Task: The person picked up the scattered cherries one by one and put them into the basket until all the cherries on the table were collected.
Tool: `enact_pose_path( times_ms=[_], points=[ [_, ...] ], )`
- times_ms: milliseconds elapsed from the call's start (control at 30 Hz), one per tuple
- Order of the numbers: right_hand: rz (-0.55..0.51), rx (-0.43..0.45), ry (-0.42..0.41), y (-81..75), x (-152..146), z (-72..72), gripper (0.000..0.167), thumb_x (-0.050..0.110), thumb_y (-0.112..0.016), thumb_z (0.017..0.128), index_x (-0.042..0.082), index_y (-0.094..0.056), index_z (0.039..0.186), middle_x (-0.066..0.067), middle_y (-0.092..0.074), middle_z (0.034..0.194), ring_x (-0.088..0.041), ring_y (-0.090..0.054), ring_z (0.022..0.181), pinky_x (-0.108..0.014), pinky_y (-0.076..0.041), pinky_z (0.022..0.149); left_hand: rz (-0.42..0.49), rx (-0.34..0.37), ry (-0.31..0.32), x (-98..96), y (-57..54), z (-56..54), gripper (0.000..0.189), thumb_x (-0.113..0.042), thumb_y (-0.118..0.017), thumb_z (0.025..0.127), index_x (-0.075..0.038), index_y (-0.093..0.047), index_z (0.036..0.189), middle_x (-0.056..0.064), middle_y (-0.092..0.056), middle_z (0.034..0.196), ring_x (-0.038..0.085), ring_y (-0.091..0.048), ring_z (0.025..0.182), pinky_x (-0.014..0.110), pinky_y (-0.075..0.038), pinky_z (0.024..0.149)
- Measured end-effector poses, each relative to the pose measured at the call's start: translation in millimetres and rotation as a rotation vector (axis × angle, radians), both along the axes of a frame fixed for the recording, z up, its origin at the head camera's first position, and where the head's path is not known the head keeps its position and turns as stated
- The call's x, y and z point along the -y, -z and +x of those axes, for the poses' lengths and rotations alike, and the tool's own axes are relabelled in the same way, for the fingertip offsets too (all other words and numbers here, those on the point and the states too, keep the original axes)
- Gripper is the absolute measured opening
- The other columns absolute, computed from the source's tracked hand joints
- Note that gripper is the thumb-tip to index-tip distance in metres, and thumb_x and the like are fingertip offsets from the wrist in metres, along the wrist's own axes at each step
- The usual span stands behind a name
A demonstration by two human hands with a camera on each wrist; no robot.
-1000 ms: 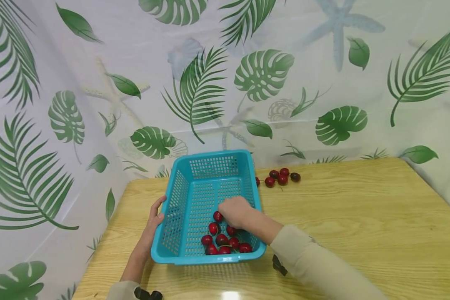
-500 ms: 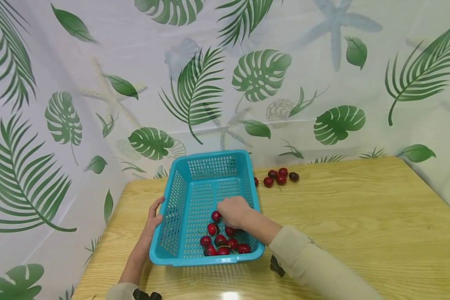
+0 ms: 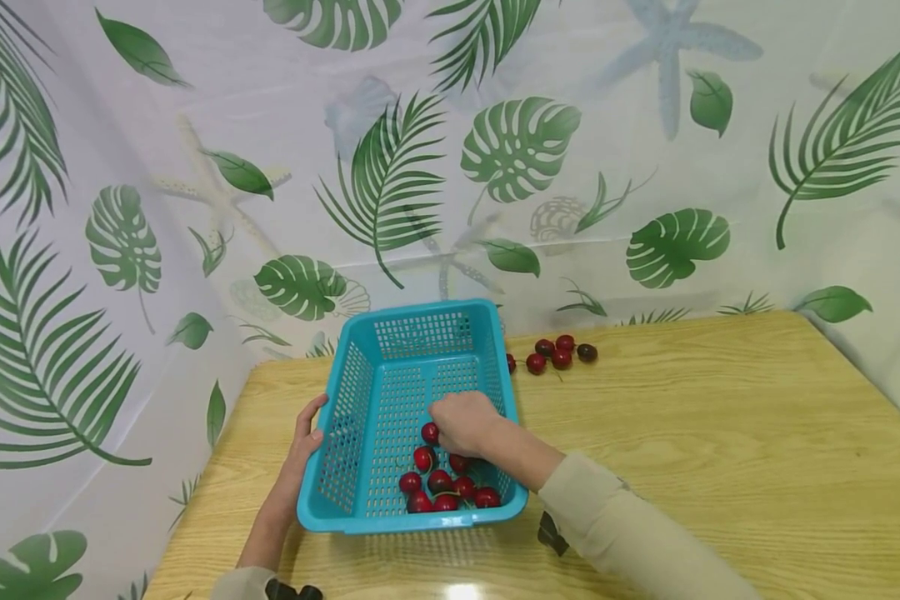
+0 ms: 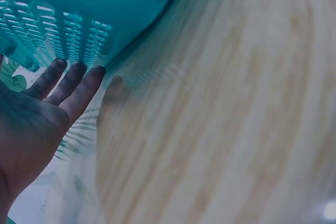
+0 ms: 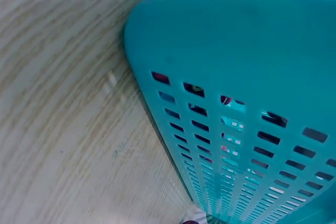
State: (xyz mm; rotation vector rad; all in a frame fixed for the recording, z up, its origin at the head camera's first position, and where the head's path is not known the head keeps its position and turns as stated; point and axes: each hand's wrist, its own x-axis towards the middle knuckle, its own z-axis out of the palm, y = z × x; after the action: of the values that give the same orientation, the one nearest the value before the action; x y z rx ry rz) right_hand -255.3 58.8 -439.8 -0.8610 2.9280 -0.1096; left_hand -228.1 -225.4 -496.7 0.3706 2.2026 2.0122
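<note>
A blue plastic basket (image 3: 412,523) with perforated walls stands on the wooden table, several red cherries (image 3: 440,481) gathered in its near right part. My left hand (image 3: 300,458) is at the basket's left side; in the left wrist view its straight fingers (image 4: 79,90) reach the outer wall. Inside the basket, my right hand (image 3: 467,423) is bent down low over the right half, right beside a cherry (image 3: 431,432). Its fingertips are hidden below the back of the hand, so I cannot tell what they hold. The right wrist view shows only the basket's outer wall (image 5: 226,61) and the table.
Several more cherries (image 3: 562,358) lie on the table (image 3: 690,433) beyond the basket's right side, near the back edge. A white cloth (image 3: 607,275) printed with green leaves hangs behind the table and along the left.
</note>
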Motion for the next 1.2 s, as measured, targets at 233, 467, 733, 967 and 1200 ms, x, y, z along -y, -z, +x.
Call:
enact_pose_path(
  times_ms=[233, 467, 733, 967, 1200],
  points=[
    [-0.044, 0.004, -0.011, -2.6, 1.5, -0.5, 0.006, 0.012, -0.063, 0.087, 0.014, -0.062, 0.081, 0.003, -0.05, 0.063, -0.012, -0.049, 0.056, -0.026, -0.047, 0.052, 0.008, -0.04, 0.001, 1.2, -1.0, -2.4, 0.06, -0.035, -0.031, 0.102, -0.024, -0.01, 0.156, 0.024, -0.012, 0.158, 0.052, -0.029, 0.135, 0.052, -0.04, 0.099],
    [-0.094, -0.016, -0.016, -2.0, 2.0, -0.7, 0.008, 0.013, -0.063, 0.089, 0.014, -0.062, 0.081, 0.003, -0.049, 0.063, -0.012, -0.046, 0.056, -0.025, -0.044, 0.051, 0.006, -0.009, -0.02, 3.4, 0.4, 1.5, 0.06, -0.04, -0.034, 0.101, -0.028, -0.012, 0.156, 0.021, -0.02, 0.155, 0.047, -0.036, 0.129, 0.049, -0.044, 0.094],
    [-0.341, -0.146, -0.054, 0.7, -7.2, 6.7, 0.024, 0.018, -0.066, 0.089, 0.019, -0.05, 0.072, 0.009, -0.045, 0.061, -0.007, -0.041, 0.056, -0.023, -0.035, 0.049, 0.005, 0.009, -0.001, 0.2, 10.2, 8.8, 0.06, -0.038, -0.032, 0.101, -0.026, -0.01, 0.155, 0.022, -0.015, 0.156, 0.049, -0.033, 0.132, 0.05, -0.042, 0.096],
    [-0.531, -0.448, -0.113, -18.6, -28.8, 0.4, 0.023, 0.015, -0.071, 0.085, 0.016, -0.052, 0.072, 0.007, -0.051, 0.065, -0.01, -0.044, 0.061, -0.022, -0.035, 0.051, -0.015, -0.022, -0.024, 0.4, 9.7, 3.7, 0.06, -0.039, -0.034, 0.101, -0.027, -0.013, 0.156, 0.02, -0.02, 0.155, 0.047, -0.035, 0.131, 0.048, -0.042, 0.096],
    [-0.68, -0.597, 0.013, -27.2, -83.3, -17.0, 0.016, 0.013, -0.07, 0.085, 0.011, -0.056, 0.076, -0.001, -0.06, 0.07, -0.014, -0.051, 0.06, -0.028, -0.04, 0.051, -0.027, -0.024, -0.029, 1.4, 5.8, -0.8, 0.061, -0.04, -0.035, 0.1, -0.026, -0.012, 0.155, 0.021, -0.02, 0.155, 0.046, -0.035, 0.13, 0.046, -0.042, 0.096]
  ],
)
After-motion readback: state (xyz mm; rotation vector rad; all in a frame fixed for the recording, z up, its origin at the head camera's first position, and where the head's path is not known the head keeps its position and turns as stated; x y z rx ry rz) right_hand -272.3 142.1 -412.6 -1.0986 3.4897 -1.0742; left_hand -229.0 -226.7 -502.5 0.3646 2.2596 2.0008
